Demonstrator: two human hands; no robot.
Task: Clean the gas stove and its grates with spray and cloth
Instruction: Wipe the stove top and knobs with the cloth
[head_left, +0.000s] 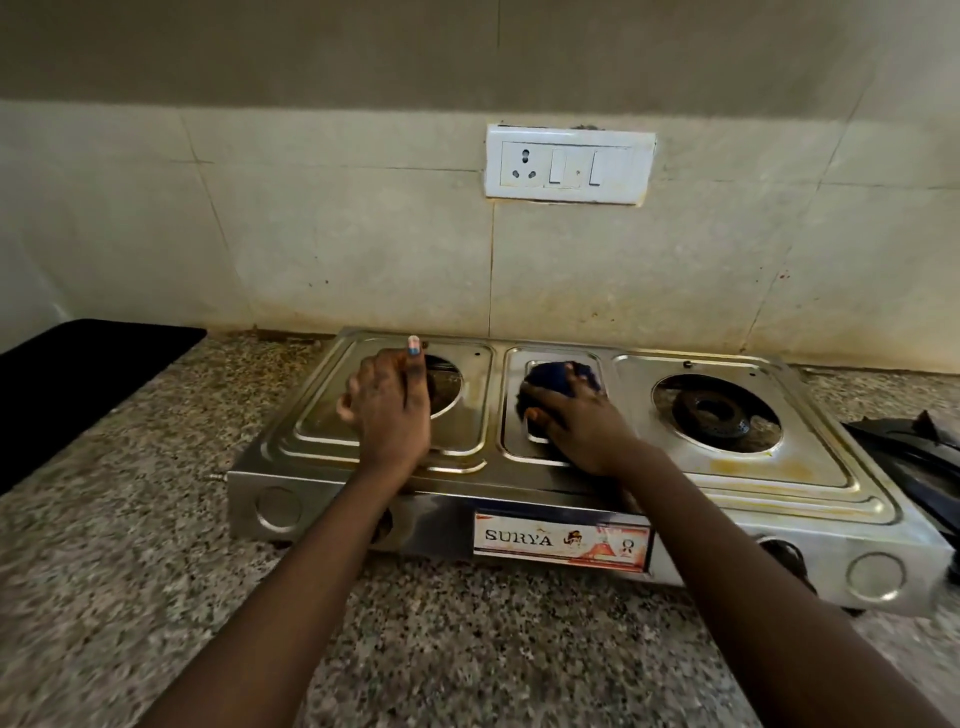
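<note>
A black mat (78, 384) lies at the far left of the stove (810, 499), on the speckled stone desk (156, 571). The stove is a steel one that sits on the desk against the tiled wall (311, 234), with a "SURYA" label (562, 540) on its front face.

The left hand (387, 410) rests on the stove's left panel, partly covering the left burner opening (447, 384). Its fingers are loosely bent and together; a small pale and blue thing shows at one fingertip, and I cannot tell whether it is a painted nail or something held, so the grip there is unclear.

The right hand (582, 421) is on the stove's middle panel, its fingers curled and clamped on a bunched dark blue cloth (556, 376) that it presses against the steel.

On the stove's right panel the right burner (714, 410) sits uncovered in its round opening, with brownish stains on the steel in front of it. Beside the stove's right end a black grate (914, 441) lies on the desk, only partly in view.

On the wall above the stove is a white socket plate (569, 163) with switches.
</note>
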